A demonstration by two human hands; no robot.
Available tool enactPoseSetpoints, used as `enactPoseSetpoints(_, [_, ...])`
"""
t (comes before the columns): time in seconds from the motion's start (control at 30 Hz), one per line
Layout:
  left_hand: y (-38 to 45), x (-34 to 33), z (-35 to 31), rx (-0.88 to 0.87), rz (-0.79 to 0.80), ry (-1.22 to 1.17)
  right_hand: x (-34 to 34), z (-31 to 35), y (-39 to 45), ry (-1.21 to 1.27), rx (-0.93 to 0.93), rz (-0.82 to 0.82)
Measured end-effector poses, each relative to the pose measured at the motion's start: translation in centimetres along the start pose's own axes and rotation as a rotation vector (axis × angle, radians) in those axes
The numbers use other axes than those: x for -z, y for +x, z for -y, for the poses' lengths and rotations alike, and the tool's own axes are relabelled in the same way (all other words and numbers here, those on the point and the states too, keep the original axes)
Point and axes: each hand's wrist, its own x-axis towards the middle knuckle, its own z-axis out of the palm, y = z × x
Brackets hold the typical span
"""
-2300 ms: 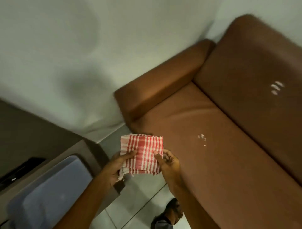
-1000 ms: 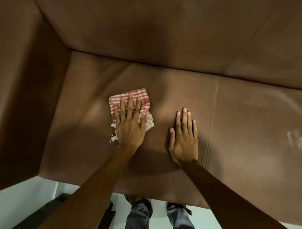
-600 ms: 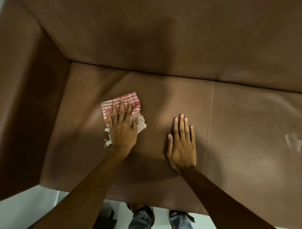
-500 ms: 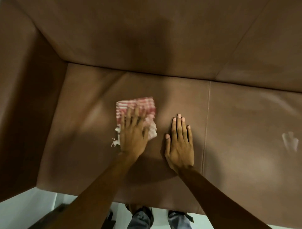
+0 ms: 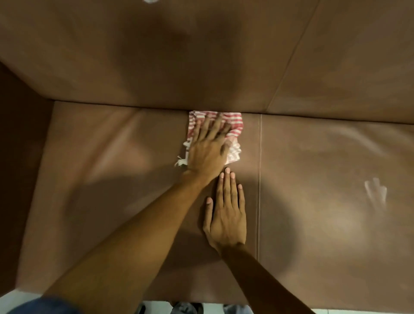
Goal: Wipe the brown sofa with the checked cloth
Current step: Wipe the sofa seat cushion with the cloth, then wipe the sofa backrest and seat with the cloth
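Brown sofa [image 5: 94, 179]: leather-look seat and backrest fill almost the whole head view. One stitched seam [image 5: 259, 179] runs front to back down the seat and serves as landmark for the entries below.

Checked cloth [image 5: 233, 125]: red and white, folded into a thick pad, frayed white threads at its near left corner. Lies flat on the seat just left of the seam, its far edge touching the crease where seat meets backrest.

Left hand [image 5: 207, 150]: palm down on the cloth, fingers spread wide and flat, pressing it onto the seat; nothing is gripped. Fingertips are motion-blurred. Left of the seam.

Right hand [image 5: 226, 213]: flat on bare leather, palm down, fingers straight and close together, empty. Just left of the seam, nearer the front edge than the cloth; its fingertips lie just beside the left wrist.

White smear [image 5: 376, 190]: pale streaks on the seat, well to the right of the seam.

White mark [image 5: 150, 1]: at the top edge of the backrest, left of the seam; cut off by the frame.

Floor [image 5: 9, 298]: pale strip below the seat's front edge.
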Motion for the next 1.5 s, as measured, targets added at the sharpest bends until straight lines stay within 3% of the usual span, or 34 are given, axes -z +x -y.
enactPoseSetpoints(0.07, [0.1, 0.1, 0.3, -0.111, 0.036, 0.001, 0.1, -0.1, 0.0, 0.005, -0.001, 0.005])
enactPoseSetpoints(0.17, [-1.2, 0.5, 5.7, -0.298, 0.026, 0.065, 0.0, -0.1, 0.0, 0.0, 0.004, -0.005])
enactPoseSetpoints(0.27, [-2.2, 1.0, 9.2, -0.078, -0.067, 0.072, -0.1, -0.1, 0.0, -0.004, 0.006, -0.008])
enactPoseSetpoints(0.37, [-2.2, 0.6, 7.0, 0.079, -0.101, 0.075, -0.3, -0.2, 0.0, -0.014, 0.009, -0.011])
enactPoseSetpoints(0.53, [-5.3, 0.0, 8.2, -0.116, -0.049, 0.055, -0.2, 0.0, 0.0, -0.012, 0.013, -0.008])
enactPoseSetpoints(0.63, [-11.2, -0.8, 9.0, -0.138, -0.034, 0.046, -0.1, 0.2, 0.1, -0.005, 0.01, -0.01])
enactPoseSetpoints(0.73, [-16.4, -1.3, 10.1, 0.017, -0.082, 0.025, 0.0, 0.3, 0.0, -0.003, 0.013, -0.016])
enactPoseSetpoints(0.83, [-14.9, -1.0, 9.9, 0.382, -0.175, 0.052, 0.0, 0.4, 0.1, -0.007, 0.02, -0.027])
enactPoseSetpoints(0.9, [-12.7, -0.8, 7.9, 0.507, -0.17, -0.037, 0.1, 0.3, 0.1, -0.011, 0.025, -0.031])
enactPoseSetpoints(1.03, [-14.8, -2.0, 5.7, 0.139, -0.116, -0.029, 1.0, 0.0, 0.0, 0.054, 0.043, -0.01])
enactPoseSetpoints(1.1, [-17.5, -2.0, 5.5, 0.128, -0.15, -0.15, 2.2, -0.4, 0.2, 0.126, 0.087, -0.006])
enactPoseSetpoints(1.17, [-18.7, -1.3, 4.7, 0.291, -0.248, -0.407, 4.1, -0.8, 1.7, 0.182, 0.153, -0.066])
enactPoseSetpoints(1.27, [-15.5, 2.6, 3.7, 0.84, -0.5, -0.836, 8.3, -0.4, 6.8, 0.231, 0.2, -0.221])
enactPoseSetpoints(1.3, [-13.4, 4.8, 3.7, 0.949, -0.614, -0.933, 10.1, 0.1, 9.2, 0.253, 0.209, -0.281])
enactPoseSetpoints(1.33, [-10.9, 7.3, 3.8, 0.97, -0.739, -1.024, 11.8, 0.9, 11.9, 0.275, 0.221, -0.34])
enactPoseSetpoints(1.4, [-6.2, 12.2, 4.2, 0.835, -0.966, -1.123, 15.2, 2.3, 17.0, 0.299, 0.257, -0.462])
enactPoseSetpoints(1.5, [0.8, 17.2, 6.1, 0.532, -1.126, -0.93, 18.8, 3.6, 24.3, 0.226, 0.285, -0.666])
